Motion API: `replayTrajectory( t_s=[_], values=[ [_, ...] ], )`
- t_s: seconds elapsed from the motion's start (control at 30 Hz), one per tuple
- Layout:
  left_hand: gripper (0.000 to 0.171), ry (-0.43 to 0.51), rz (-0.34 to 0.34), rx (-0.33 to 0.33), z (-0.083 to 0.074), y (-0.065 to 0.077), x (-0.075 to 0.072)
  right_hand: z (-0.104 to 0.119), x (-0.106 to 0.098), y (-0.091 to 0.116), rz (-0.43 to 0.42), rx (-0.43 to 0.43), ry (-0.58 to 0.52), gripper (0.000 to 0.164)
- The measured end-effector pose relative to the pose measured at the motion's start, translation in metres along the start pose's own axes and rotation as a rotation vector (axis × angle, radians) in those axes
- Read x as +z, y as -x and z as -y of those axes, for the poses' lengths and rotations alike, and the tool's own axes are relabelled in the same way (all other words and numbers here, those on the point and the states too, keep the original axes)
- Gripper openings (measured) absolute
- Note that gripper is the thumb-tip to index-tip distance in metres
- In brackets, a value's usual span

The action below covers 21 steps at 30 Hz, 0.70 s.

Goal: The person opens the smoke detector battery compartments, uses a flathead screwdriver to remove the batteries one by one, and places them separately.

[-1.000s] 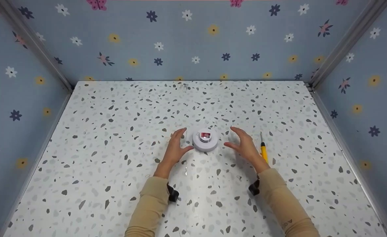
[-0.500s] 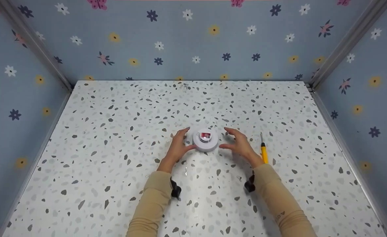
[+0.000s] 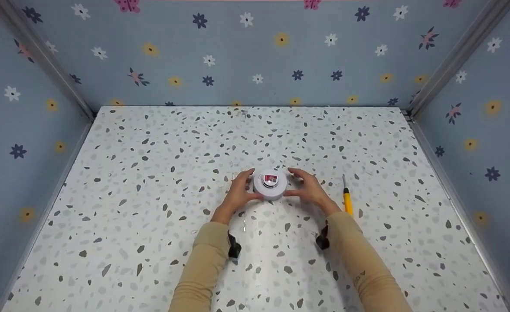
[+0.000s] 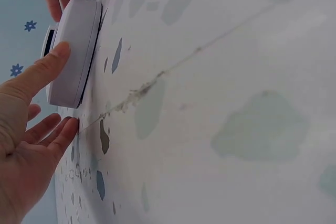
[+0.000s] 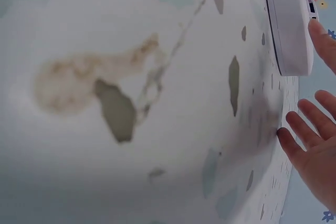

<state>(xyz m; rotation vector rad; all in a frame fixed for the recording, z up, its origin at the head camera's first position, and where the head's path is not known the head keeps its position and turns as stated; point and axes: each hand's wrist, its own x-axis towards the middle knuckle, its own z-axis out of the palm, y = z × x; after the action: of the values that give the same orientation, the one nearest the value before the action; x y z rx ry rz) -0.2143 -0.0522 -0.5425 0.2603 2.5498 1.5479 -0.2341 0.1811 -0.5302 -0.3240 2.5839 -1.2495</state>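
Observation:
A round white smoke detector with a red label on its raised centre lies on the speckled tabletop. My left hand is at its left side; in the left wrist view the thumb overlaps its side wall, while the other fingers extend below it with a gap. On the opposite side is my right hand, thumb tip right at the detector's near edge. Its other fingers are spread and apart from the detector in the right wrist view.
To the right of my right hand lies a screwdriver with a yellow and black handle, its shaft pointing away. Blue flower-patterned panels enclose the white speckled tabletop at the back and both sides.
Both hands have moved inward toward the smoke detector, the right one leftward from farther off. Their thumbs now reach its near edge. The detector and screwdriver stay in place.

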Motion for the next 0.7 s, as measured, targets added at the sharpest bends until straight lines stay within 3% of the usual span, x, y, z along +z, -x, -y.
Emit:
replayTrajectory(
  t_s=[0.27, 0.57, 0.7],
  values=[
    [0.084, 0.017, 0.028, 0.066, 0.003, -0.004, 0.003, 0.0, 0.006, -0.001, 0.013, -0.01, 0.013, 0.083],
    [0.083, 0.026, 0.026, 0.03, 0.004, -0.002, 0.006, -0.001, 0.013, -0.003, 0.005, -0.066, -0.006, 0.083],
    [0.083, 0.021, 0.015, 0.047, 0.005, -0.003, 0.006, 0.0, 0.016, -0.004, 0.003, -0.087, -0.032, 0.082]
  ],
)
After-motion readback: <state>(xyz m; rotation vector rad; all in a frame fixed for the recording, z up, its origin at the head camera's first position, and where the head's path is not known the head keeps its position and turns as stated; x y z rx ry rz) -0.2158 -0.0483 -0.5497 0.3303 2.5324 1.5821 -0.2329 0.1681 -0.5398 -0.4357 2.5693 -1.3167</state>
